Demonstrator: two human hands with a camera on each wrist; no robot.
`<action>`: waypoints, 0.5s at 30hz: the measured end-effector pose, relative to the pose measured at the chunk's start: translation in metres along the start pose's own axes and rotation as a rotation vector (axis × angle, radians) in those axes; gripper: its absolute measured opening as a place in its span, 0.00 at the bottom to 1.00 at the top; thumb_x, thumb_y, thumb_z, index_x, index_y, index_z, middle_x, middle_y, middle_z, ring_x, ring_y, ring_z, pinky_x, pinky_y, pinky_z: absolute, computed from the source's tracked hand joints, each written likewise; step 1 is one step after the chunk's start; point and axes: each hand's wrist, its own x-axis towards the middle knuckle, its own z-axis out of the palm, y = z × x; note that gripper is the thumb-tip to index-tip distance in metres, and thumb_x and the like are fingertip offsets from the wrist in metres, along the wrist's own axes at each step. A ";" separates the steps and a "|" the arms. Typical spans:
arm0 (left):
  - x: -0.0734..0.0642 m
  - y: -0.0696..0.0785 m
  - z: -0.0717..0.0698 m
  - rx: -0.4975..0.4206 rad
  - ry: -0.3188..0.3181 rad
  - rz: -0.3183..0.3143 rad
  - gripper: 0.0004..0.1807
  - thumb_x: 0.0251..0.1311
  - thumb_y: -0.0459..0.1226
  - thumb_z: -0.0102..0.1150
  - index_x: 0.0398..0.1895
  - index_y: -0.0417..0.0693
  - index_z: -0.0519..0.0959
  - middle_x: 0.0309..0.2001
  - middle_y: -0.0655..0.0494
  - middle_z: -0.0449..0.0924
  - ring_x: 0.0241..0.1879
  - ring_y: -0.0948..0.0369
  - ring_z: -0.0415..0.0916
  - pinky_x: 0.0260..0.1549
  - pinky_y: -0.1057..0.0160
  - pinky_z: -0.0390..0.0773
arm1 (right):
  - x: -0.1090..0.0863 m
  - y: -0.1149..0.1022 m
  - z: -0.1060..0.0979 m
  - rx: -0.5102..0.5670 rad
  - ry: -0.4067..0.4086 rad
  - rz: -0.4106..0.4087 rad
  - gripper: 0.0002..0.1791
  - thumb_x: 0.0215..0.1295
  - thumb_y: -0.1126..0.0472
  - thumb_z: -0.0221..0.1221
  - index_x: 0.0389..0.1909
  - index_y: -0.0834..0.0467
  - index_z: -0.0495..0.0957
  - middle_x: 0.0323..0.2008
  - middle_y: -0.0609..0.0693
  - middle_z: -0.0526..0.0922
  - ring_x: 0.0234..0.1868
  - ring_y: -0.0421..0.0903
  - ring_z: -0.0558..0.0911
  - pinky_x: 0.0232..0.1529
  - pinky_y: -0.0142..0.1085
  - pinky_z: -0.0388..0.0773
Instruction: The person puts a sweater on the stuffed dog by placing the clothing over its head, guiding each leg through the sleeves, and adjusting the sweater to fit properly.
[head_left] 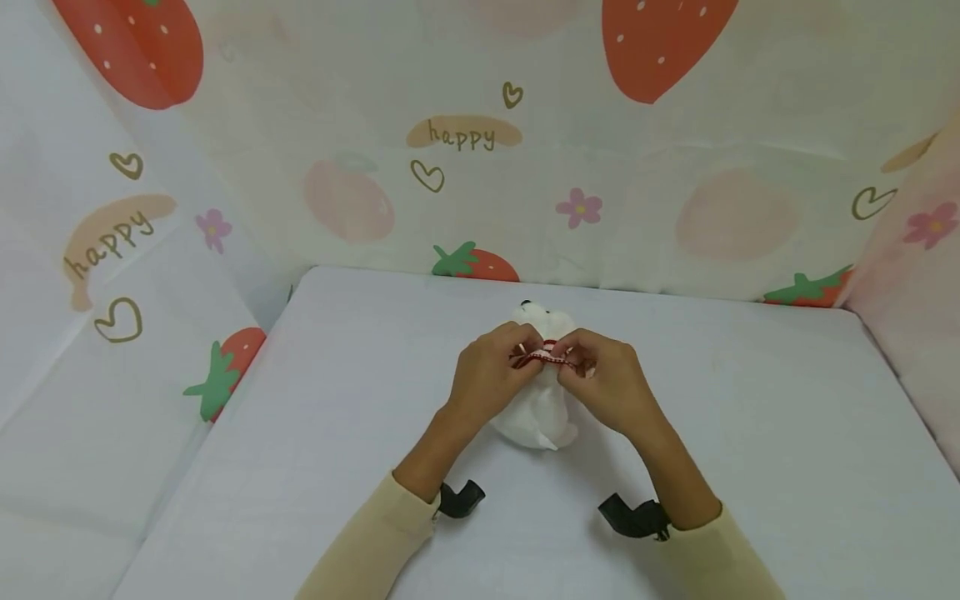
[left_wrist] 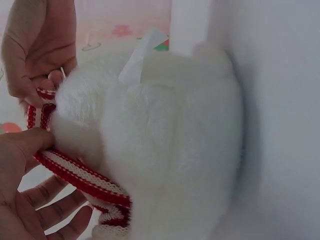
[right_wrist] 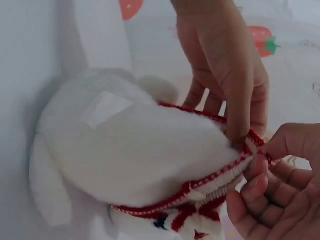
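Note:
A white furry plush toy (head_left: pixel 536 412) sits on the table with its back towards me and its head (head_left: pixel 546 321) at the far end. Red-and-white knitted clothing (left_wrist: pixel 82 177) runs round its upper body. My left hand (head_left: pixel 491 367) pinches the trim's edge behind the neck, and my right hand (head_left: pixel 607 379) pinches it close by, fingertips nearly meeting. In the right wrist view, a patterned front part of the knit (right_wrist: pixel 200 217) hangs below the trim. A pale fabric tag (right_wrist: pixel 107 107) sticks out from the toy's lower back. The exact fastening is hidden by the fingers.
The white-covered table (head_left: pixel 337 400) ends at a back curtain (head_left: pixel 637 150) printed with strawberries and hearts. Similar cloth hangs at left and right. Black wrist devices (head_left: pixel 461 500) protrude inward from both cream sleeves (head_left: pixel 382 533).

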 end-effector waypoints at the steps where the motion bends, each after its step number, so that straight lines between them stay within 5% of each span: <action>1: 0.000 0.001 0.000 0.003 -0.001 -0.001 0.07 0.59 0.37 0.72 0.35 0.56 0.82 0.31 0.65 0.78 0.26 0.68 0.71 0.25 0.68 0.72 | 0.000 0.000 -0.001 0.071 -0.029 0.042 0.11 0.59 0.72 0.61 0.39 0.56 0.83 0.25 0.48 0.81 0.26 0.44 0.77 0.27 0.33 0.73; 5: 0.000 0.003 0.000 0.013 -0.005 0.005 0.08 0.59 0.37 0.72 0.37 0.56 0.81 0.32 0.65 0.79 0.26 0.68 0.72 0.25 0.68 0.72 | 0.001 0.001 -0.005 0.208 -0.105 0.137 0.11 0.62 0.71 0.61 0.43 0.56 0.82 0.25 0.51 0.79 0.25 0.46 0.75 0.25 0.32 0.71; 8: 0.001 0.002 0.000 0.025 0.008 0.025 0.09 0.59 0.37 0.72 0.38 0.55 0.81 0.33 0.64 0.81 0.26 0.68 0.73 0.26 0.68 0.73 | 0.002 0.001 -0.005 0.179 -0.113 0.120 0.12 0.64 0.68 0.63 0.47 0.55 0.81 0.27 0.51 0.78 0.28 0.47 0.77 0.27 0.33 0.72; 15: -0.001 0.001 -0.003 0.034 0.014 0.080 0.06 0.60 0.36 0.72 0.37 0.55 0.84 0.34 0.63 0.80 0.28 0.68 0.73 0.28 0.68 0.75 | 0.000 0.003 0.011 -0.222 0.070 0.059 0.29 0.57 0.59 0.72 0.59 0.60 0.77 0.33 0.51 0.74 0.32 0.46 0.72 0.28 0.38 0.69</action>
